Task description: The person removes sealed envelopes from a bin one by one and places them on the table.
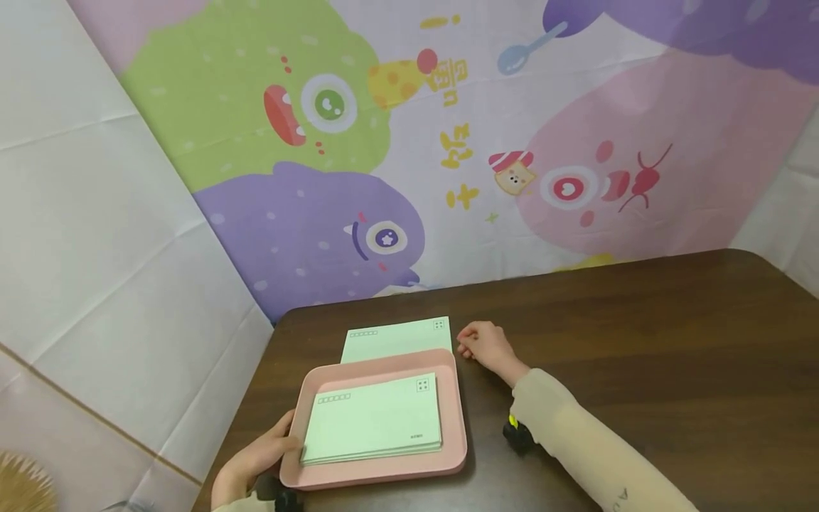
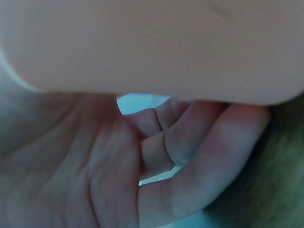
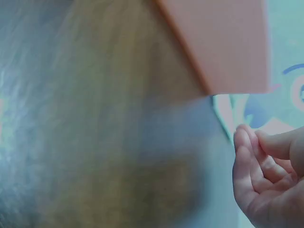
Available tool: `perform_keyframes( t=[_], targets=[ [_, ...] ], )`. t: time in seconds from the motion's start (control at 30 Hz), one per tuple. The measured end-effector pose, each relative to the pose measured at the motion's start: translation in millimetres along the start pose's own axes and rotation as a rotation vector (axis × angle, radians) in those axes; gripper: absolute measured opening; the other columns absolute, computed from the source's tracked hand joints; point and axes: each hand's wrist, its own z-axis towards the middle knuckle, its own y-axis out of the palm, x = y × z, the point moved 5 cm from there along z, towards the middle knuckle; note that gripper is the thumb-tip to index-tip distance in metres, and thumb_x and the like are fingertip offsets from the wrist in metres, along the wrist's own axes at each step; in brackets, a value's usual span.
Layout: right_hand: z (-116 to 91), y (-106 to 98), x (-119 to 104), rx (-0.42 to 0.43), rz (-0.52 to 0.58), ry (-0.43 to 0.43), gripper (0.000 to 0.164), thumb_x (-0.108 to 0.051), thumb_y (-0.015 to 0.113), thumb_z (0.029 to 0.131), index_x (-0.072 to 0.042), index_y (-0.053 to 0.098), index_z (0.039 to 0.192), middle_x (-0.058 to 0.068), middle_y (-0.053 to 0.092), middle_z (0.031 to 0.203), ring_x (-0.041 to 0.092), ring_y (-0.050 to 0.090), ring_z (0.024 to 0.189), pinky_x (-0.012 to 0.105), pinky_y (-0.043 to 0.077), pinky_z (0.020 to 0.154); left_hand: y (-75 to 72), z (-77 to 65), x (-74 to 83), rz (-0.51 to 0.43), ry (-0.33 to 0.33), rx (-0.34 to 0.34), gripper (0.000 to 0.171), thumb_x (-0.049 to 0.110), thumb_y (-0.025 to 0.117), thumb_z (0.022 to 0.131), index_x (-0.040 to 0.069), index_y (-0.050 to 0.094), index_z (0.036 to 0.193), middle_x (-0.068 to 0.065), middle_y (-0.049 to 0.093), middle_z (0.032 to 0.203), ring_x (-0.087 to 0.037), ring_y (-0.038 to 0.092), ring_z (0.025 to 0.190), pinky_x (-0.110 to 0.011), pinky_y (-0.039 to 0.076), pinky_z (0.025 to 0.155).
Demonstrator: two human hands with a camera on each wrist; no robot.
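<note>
My left hand (image 1: 259,456) grips a pink tray (image 1: 377,471) by its left side, thumb over the rim and fingers underneath. Inside the tray lies a small stack of pale green envelopes (image 1: 374,419), printed with postcode boxes and a stamp square. Behind it another pale green envelope (image 1: 397,337) lies on the table, its near part hidden by the tray. My right hand (image 1: 489,347) is just right of that envelope's edge, loosely curled. In the right wrist view its thumb and fingertips (image 3: 241,133) come close together, with nothing visible between them.
The dark wooden table (image 1: 640,370) extends to the right. A cartoon-printed cloth (image 1: 473,242) hangs along its back edge, and a white panelled wall (image 1: 128,249) stands at the left. A black wrist device (image 1: 517,435) sits below the right sleeve.
</note>
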Motion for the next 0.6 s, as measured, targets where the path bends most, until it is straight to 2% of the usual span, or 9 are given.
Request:
perform_keyframes(
  t=[0.2, 0.3, 0.37, 0.47, 0.6],
  targets=[
    [-17, -7, -26, 0.037, -0.019, -0.097, 0.015, -0.01, 0.054, 0.088, -0.004, 0.066, 0.093, 0.003, 0.065, 0.075, 0.014, 0.06, 0.065, 0.025, 0.043, 0.053, 0.6, -0.2, -0.2, -0.048, 0.005, -0.039, 0.067, 0.011, 0.042, 0.085, -0.003, 0.01, 0.142, -0.03, 0.033, 0.128, -0.03, 0.05, 0.098, -0.04, 0.046, 0.078],
    [-32, -4, -40, 0.038, -0.06, -0.176, 0.016, -0.005, 0.05, 0.086, -0.005, 0.066, 0.09, 0.002, 0.065, 0.075, 0.011, 0.055, 0.056, 0.024, 0.04, 0.049, 1.8, 0.3, -0.5, -0.049, 0.008, -0.044, 0.066, 0.011, 0.042, 0.085, -0.004, 0.009, 0.141, -0.03, 0.034, 0.126, -0.03, 0.051, 0.096, -0.04, 0.047, 0.075],
    [-44, 0, -48, 0.044, -0.127, -0.234, 0.017, -0.004, 0.05, 0.085, -0.007, 0.066, 0.088, 0.0, 0.064, 0.072, 0.008, 0.047, 0.048, 0.023, 0.037, 0.045, 1.9, 0.8, -0.5, -0.034, 0.008, -0.032, 0.065, 0.011, 0.042, 0.085, -0.004, 0.011, 0.14, -0.029, 0.036, 0.124, -0.03, 0.051, 0.095, -0.04, 0.048, 0.075],
    [-62, 7, -59, 0.054, -0.286, -0.315, 0.017, -0.007, 0.05, 0.084, -0.011, 0.066, 0.084, -0.002, 0.061, 0.068, 0.008, 0.041, 0.048, 0.023, 0.034, 0.044, 1.6, 0.6, -0.6, -0.029, -0.002, -0.023, 0.065, 0.011, 0.042, 0.085, -0.004, 0.012, 0.14, -0.029, 0.037, 0.124, -0.03, 0.051, 0.095, -0.041, 0.048, 0.075],
    [-81, 23, -65, 0.029, -0.512, -0.386, 0.016, -0.008, 0.05, 0.081, -0.013, 0.066, 0.078, -0.002, 0.06, 0.068, 0.012, 0.049, 0.06, 0.026, 0.039, 0.049, 0.5, -1.9, -0.2, -0.052, -0.016, -0.034, 0.068, 0.014, 0.043, 0.087, -0.004, 0.008, 0.142, -0.031, 0.029, 0.133, -0.032, 0.046, 0.106, -0.043, 0.041, 0.085]
  ],
)
